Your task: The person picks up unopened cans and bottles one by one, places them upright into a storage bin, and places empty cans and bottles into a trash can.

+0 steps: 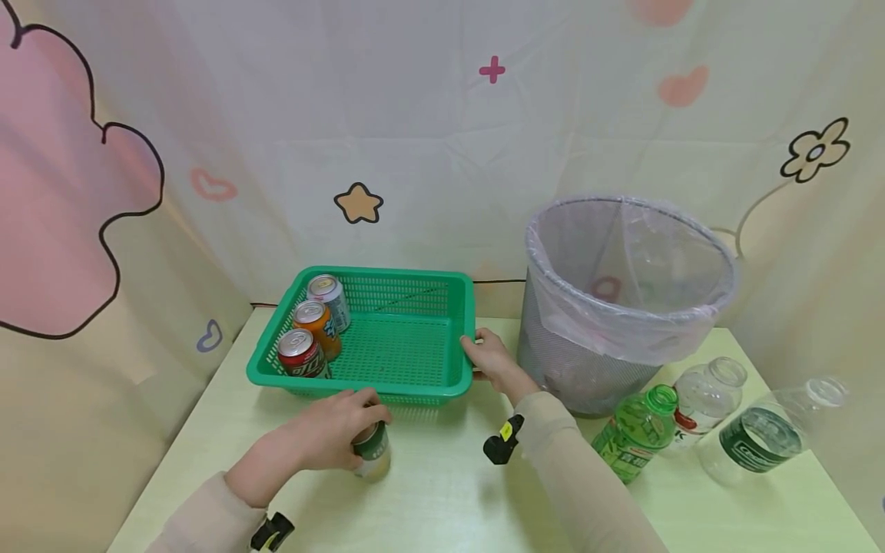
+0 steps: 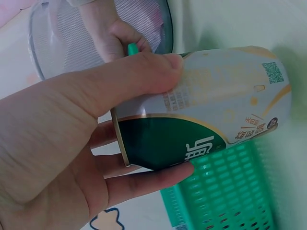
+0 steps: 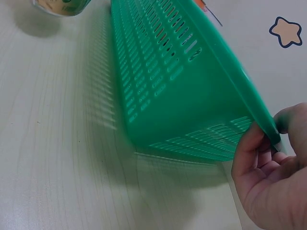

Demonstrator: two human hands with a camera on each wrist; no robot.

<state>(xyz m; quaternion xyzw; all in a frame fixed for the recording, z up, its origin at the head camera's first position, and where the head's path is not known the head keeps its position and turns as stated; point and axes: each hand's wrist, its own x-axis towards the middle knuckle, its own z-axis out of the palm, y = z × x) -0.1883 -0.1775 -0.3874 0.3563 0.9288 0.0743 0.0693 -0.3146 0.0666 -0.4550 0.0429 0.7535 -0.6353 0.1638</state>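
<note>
My left hand (image 1: 334,428) grips a green and cream drink can (image 1: 373,452) around its top end, just in front of the basket. In the left wrist view the can (image 2: 240,91) lies between thumb and fingers, its green panel and white lettering showing. My right hand (image 1: 492,356) pinches the right rim of a green plastic basket (image 1: 415,390), thumb above and fingers curled beneath, as the right wrist view shows on the basket rim (image 3: 240,79). Inside the basket's left side stand a white can (image 1: 330,298), an orange can (image 1: 318,326) and a red can (image 1: 303,353).
A mesh bin (image 1: 574,376) with a pinkish plastic liner stands right of the basket. At the table's right are a green bottle (image 1: 632,434), a clear bottle with a red mark (image 1: 708,395) and a clear bottle with a dark green label (image 1: 760,438). A patterned curtain (image 1: 415,138) hangs behind.
</note>
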